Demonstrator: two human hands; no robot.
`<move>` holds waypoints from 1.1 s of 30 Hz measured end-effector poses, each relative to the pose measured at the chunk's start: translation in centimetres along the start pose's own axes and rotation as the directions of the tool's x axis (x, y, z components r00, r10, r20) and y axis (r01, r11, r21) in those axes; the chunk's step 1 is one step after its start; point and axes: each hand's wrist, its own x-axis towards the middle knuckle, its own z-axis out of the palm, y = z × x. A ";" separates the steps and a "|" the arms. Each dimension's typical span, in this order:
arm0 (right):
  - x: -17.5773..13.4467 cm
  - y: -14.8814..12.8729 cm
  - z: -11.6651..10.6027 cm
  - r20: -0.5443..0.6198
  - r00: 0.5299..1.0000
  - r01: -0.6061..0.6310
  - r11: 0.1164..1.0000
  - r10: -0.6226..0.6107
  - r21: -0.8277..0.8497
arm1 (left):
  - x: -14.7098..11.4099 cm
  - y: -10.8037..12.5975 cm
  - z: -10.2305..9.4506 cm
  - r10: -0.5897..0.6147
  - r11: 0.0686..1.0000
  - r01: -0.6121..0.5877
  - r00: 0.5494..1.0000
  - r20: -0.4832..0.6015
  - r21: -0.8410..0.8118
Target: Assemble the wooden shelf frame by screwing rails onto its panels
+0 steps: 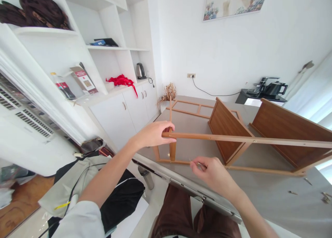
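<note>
My left hand [153, 134] is closed around the near end of a long wooden rail [223, 137], where a crosspiece meets it. The rail runs off to the right and has small holes or screw heads along it. It belongs to a partly joined wooden frame lying on the grey table [192, 150], with two brown panels [230, 129] standing across it. Just below the rail, my right hand [214, 170] pinches a small thin metal piece [190, 160]; its exact kind is mostly hidden by the fingers. That piece is apart from the rail.
Several small metal fasteners [293, 192] lie on the table at the right. A black kettle [276, 88] stands on a stand at the far right. White shelves [109, 48] line the left wall. A black bag [124, 200] and cloth are beside the table's near edge.
</note>
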 end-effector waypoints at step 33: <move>6.2 -5.6 5.1 -0.469 0.866 0.217 0.975 -0.173 0.041 | -0.7 0.0 -0.4 -0.116 0.985 0.125 0.990 0.080 -0.118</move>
